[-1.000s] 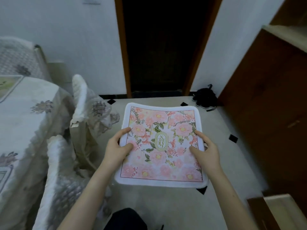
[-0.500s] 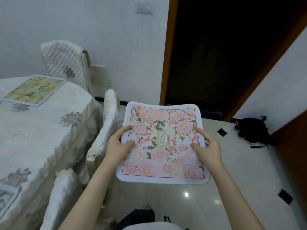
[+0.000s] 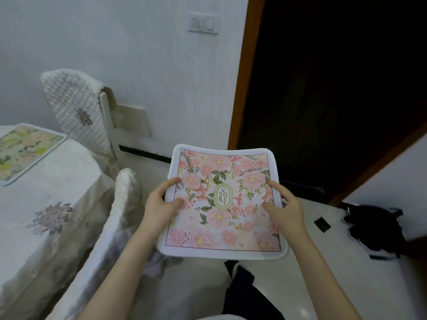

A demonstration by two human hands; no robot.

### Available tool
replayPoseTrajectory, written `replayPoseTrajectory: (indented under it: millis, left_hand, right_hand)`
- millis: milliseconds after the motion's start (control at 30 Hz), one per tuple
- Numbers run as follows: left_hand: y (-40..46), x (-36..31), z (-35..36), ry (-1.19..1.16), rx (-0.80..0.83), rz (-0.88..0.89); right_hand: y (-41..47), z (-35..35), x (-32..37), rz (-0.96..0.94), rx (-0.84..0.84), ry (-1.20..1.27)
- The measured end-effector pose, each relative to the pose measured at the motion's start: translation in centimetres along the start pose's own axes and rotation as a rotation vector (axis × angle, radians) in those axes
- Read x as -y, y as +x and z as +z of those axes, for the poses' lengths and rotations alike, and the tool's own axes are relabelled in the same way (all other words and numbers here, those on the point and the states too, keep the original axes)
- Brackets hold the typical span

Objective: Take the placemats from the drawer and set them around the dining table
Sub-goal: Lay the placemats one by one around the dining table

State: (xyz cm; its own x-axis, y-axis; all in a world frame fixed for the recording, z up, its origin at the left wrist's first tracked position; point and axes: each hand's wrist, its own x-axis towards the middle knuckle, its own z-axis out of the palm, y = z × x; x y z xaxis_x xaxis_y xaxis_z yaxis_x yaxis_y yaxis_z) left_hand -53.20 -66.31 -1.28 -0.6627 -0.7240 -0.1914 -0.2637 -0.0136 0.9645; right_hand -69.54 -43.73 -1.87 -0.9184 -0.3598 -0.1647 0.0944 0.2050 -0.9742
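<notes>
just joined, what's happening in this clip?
A person is carrying a pink floral placemat with a white border, held flat in both hands: left hand on its left edge, right hand on its right. It hasn't been set down yet. To the left stands the dining table under a white embroidered cloth, with a green-and-pink floral placemat already lying on it and white-covered chairs alongside.

Covered chair (image 3: 126, 204) flanking table (image 3: 57, 192)

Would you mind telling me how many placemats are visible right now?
2. A pink floral placemat is held by the left hand and right hand; a green-toned placemat lies on the dining table. Others may be out of view.
</notes>
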Motion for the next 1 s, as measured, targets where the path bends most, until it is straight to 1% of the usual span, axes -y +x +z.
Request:
replayPoseTrajectory:
  millis: [233,433,567,667,1000]
  left_hand:
    - [9.0,-4.1,5.2,-0.078,-0.199,-0.068]
    - [14.4,-5.2,5.3,-0.136,-0.376,-0.124]
    - [18.3,-5.0,3.1,-0.147,-0.506,-0.157]
    - [21.7,-4.6,0.5,-0.153,-0.581,-0.167]
    - [32.8,-4.9,-10.7,-0.206,-0.754,-0.123]
  right_hand:
    - [16.0,0.2,4.0,-0.019,0.212,-0.067]
    - [25.5,4.9,6.5,-0.027,0.391,-0.113]
    - [30.3,10.7,7.5,-0.031,0.518,-0.118]
    - [33.6,16.0,8.3,-0.053,0.581,-0.131]
    - [41.9,34.1,14.1,-0.138,0.775,-0.159]
